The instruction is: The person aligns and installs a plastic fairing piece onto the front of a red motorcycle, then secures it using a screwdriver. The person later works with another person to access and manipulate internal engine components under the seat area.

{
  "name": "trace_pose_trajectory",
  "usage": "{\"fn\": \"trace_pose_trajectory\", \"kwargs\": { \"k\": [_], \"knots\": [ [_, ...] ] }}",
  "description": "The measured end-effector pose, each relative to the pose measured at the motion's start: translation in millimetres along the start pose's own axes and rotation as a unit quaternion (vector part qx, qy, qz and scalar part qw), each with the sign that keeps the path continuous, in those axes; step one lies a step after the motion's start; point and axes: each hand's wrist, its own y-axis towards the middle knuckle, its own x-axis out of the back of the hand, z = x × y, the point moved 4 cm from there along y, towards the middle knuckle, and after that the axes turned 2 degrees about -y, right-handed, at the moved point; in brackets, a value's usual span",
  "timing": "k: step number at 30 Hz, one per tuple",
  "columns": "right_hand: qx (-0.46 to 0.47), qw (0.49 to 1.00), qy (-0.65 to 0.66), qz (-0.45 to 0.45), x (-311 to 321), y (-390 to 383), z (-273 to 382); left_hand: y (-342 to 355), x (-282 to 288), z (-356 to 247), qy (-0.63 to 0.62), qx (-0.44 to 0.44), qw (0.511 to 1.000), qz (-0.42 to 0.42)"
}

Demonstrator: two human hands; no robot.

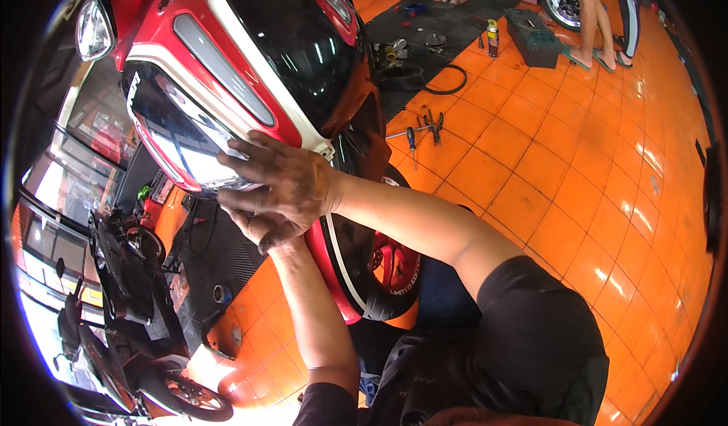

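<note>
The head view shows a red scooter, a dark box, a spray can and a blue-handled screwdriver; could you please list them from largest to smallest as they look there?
1. Red scooter
2. Dark box
3. Spray can and blue-handled screwdriver, unranked: similar in length, though the can looks broader.

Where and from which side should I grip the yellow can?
Probably round the middle of the can, from the near side: it stands upright and slim, with a box at its right and a small dark object at its left.

Scooter fairing [224,72]: glossy red, white-trimmed, dark panels.
</note>
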Motion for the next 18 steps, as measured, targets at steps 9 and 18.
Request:
{"fn": "trace_pose_trajectory", "kwargs": {
  "k": [9,18],
  "knots": [
    [-0.114,0.983,-0.116,-0.088,54,2,-22,-32,-41,-51,0.464,-0.193,0.815,-0.289],
    [0.002,0.989,-0.068,-0.134,68,150,-72,154,-97,-69,0.959,-0.137,0.246,0.008]
  ]
}}
